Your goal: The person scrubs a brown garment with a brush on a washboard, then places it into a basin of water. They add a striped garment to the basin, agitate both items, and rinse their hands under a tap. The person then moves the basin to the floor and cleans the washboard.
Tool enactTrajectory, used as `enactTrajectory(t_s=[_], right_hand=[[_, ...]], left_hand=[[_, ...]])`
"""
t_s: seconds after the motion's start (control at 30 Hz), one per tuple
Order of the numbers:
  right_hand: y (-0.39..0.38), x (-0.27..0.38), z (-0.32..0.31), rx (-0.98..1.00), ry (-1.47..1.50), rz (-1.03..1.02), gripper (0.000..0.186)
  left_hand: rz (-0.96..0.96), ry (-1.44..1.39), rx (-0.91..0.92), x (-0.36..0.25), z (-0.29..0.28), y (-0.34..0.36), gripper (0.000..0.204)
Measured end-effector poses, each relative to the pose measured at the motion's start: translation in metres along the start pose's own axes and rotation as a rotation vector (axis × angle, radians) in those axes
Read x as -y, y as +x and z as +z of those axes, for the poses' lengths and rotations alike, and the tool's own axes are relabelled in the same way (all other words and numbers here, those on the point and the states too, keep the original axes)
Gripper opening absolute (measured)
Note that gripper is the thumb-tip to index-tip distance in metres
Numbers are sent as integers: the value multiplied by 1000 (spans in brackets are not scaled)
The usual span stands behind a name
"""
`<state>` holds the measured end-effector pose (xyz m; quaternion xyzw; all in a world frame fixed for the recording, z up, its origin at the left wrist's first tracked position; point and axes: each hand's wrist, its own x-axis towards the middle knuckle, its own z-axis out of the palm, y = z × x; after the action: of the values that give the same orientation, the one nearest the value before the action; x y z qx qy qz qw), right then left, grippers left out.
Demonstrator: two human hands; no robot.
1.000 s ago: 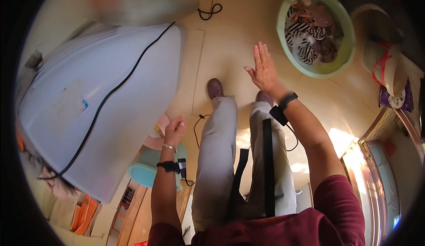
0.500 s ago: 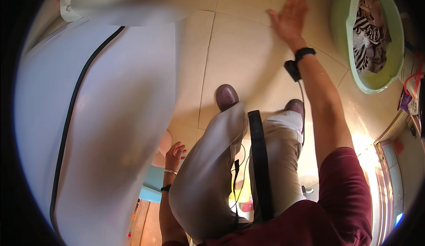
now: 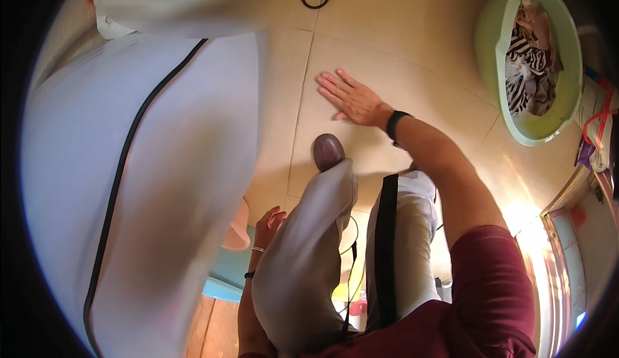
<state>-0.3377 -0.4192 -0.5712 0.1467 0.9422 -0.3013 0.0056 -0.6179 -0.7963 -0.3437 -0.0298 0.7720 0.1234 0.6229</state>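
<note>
1 tiled floor [image 3: 412,36], basin [image 3: 488,48], right hand [image 3: 360,104]

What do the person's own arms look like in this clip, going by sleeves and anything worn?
The right arm has a short maroon sleeve and a black wristband. The left arm wears a thin pale bracelet at the wrist, with a narrow black band farther up. Both forearms look uncovered otherwise.
</note>
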Motion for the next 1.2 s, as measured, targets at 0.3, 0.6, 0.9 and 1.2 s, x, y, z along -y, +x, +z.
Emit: enactTrajectory(t_s=[0.3, 0.6, 0.9, 1.2], right_hand=[[4, -75, -52, -48, -107, 92, 93], [143, -90, -46, -237, -50, -92, 87], [149, -148, -112, -165, -320, 314, 95], [30, -35, 8, -94, -19, -521, 93]], left_hand=[[6, -423, 85, 171, -10, 72, 43], [248, -44, -83, -75, 61, 70, 44], [441, 99, -80, -93, 67, 112, 41], [710, 294, 39, -251, 110, 108, 45]])
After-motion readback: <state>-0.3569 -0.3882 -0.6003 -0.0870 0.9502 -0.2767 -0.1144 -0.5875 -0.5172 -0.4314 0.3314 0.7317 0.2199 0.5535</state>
